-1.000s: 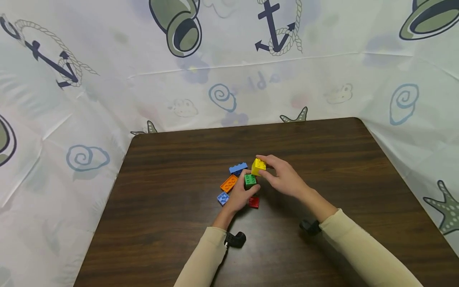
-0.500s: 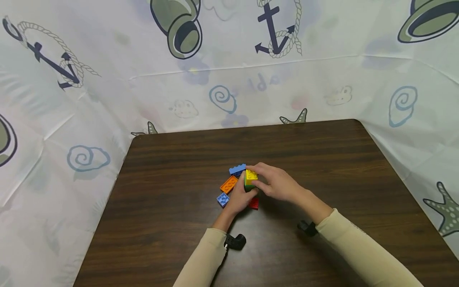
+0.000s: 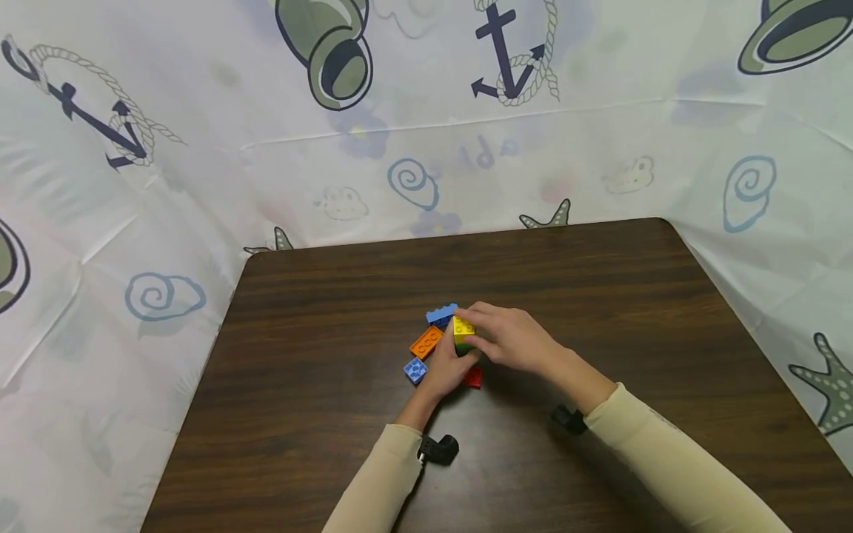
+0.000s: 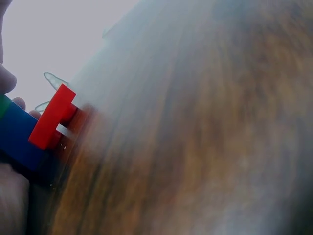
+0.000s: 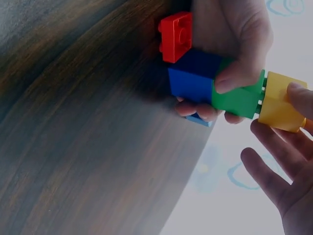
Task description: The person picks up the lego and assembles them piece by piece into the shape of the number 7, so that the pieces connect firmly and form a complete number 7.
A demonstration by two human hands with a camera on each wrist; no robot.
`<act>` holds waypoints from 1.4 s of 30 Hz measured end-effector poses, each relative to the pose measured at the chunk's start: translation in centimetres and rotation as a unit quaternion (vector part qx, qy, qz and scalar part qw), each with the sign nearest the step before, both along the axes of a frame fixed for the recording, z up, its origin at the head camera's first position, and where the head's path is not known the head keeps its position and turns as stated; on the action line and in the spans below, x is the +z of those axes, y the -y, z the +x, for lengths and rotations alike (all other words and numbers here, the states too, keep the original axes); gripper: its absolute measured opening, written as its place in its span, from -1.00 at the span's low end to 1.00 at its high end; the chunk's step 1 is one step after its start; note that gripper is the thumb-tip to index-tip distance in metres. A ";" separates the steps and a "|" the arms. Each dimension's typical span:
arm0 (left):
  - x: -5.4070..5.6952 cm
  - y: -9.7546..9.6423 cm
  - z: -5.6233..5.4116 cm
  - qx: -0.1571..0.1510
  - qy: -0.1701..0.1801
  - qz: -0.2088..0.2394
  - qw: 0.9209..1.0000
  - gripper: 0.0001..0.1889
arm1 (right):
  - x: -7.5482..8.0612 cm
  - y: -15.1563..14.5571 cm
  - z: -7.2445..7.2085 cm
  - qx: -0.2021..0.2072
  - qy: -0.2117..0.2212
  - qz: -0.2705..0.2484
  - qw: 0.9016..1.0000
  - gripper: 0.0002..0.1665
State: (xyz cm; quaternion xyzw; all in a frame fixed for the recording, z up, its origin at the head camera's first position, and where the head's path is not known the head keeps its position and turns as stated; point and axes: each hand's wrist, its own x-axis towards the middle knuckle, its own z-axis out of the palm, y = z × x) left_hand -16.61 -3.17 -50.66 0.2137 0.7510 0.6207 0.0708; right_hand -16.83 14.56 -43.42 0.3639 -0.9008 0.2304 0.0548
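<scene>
My left hand (image 3: pixel 443 370) grips a stack of a dark blue brick (image 5: pixel 193 76) and a green brick (image 5: pixel 238 100), thumb across the green one. At its top, my right hand (image 3: pixel 520 339) pinches a yellow brick (image 3: pixel 463 326) between thumb and fingers. In the right wrist view the yellow brick sits over the green studs, some of which still show in a narrow gap. A red brick (image 5: pixel 177 36), hollow side showing, lies beside the stack's blue end. My left hand covers most of the stack in the head view.
Left of my left hand lie an orange brick (image 3: pixel 426 342) and a small light blue brick (image 3: pixel 416 370). Behind them is a longer blue brick (image 3: pixel 441 315). The dark wooden table (image 3: pixel 320 414) meets a patterned white cloth (image 3: pixel 266 178) at the back and sides.
My right hand has moved left and down, bringing the yellow brick from beside the green one to on top of it. The left hand has stayed in place with its grip.
</scene>
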 end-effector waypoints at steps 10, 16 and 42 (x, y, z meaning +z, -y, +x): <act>-2.2 -0.2 -1.0 0.009 -0.008 -0.006 1.000 -0.44 | 0.0 0.1 -0.2 -0.010 0.010 0.014 1.000 -0.34; -4.0 -0.3 -1.6 0.017 -0.005 0.001 1.000 -0.45 | -0.1 0.1 -0.2 -0.011 0.005 0.023 1.000 -0.36; 0.4 0.1 -0.6 -0.032 -0.016 0.104 0.994 -0.58 | -0.4 0.2 -0.4 -0.022 0.001 0.029 0.999 -0.36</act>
